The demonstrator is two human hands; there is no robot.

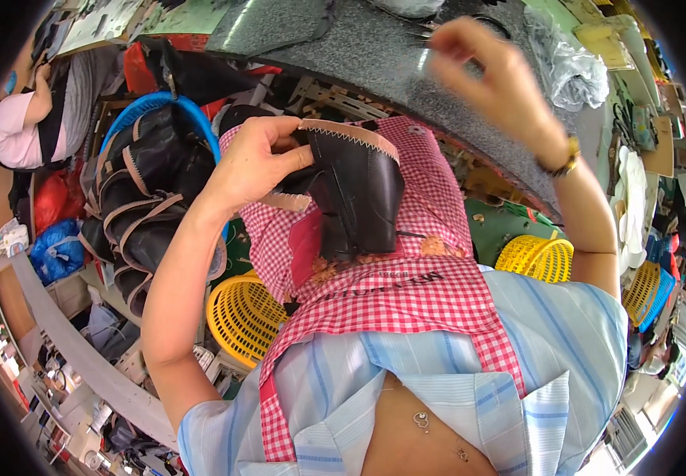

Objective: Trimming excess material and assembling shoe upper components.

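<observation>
In my left hand (251,159) is a black leather boot upper (359,186), pinched at its tan, zigzag-cut edge. A tan strip hangs just below my fingers, and the upper rests against the red-and-white checked apron (406,305) over my lap. My right hand (490,75) is raised above the dark grey speckled tabletop (343,51). Motion smears its fingers, so whether they hold anything is unclear. A dark looped handle (495,25) lies on the tabletop just beyond it.
To my left, a blue basket (156,101) is heaped with more black boot uppers (148,198). Yellow baskets (244,321) stand low on both sides. Clear plastic bags (573,75) lie at the tabletop's right end. Another person (37,119) sits at the far left.
</observation>
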